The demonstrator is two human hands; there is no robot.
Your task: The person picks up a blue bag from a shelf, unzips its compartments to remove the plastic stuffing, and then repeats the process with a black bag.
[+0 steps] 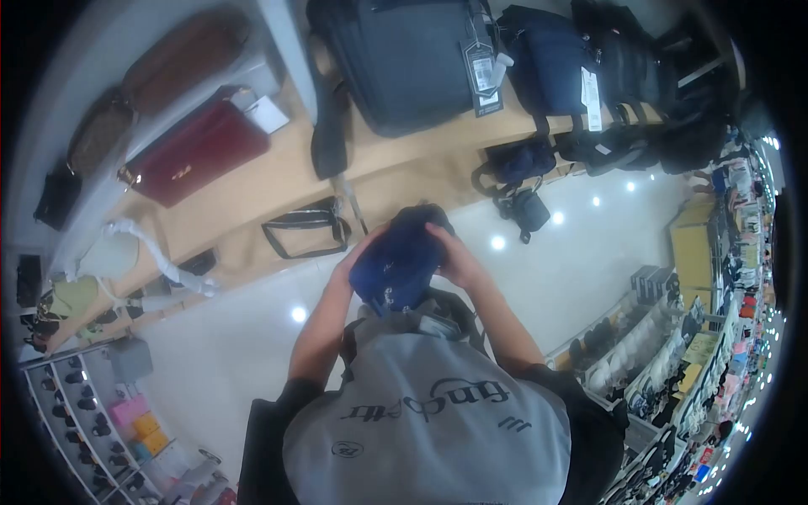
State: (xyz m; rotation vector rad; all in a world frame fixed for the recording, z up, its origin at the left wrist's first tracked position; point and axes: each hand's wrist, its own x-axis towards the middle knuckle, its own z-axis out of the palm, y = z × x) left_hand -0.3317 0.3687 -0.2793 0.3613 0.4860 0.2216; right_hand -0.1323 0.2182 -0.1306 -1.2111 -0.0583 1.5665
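Note:
A small navy bag (394, 263) is held up in front of my chest, between both hands. My left hand (364, 248) grips its left side, fingers mostly hidden behind it. On the opposite side my right hand (449, 251) is wrapped round the bag, with the fingertips resting on its top right part. A dark section shows at the bag's upper end. Just beyond my hands lies the edge of a wooden shelf.
The wooden shelf (383, 158) bears a large dark backpack (404, 67) with hanging tags, a navy backpack (545, 63) and a dark red bag (200, 151). Smaller bags hang lower, including a black-edged bag (307, 229). Racks of goods (656, 353) stand at right.

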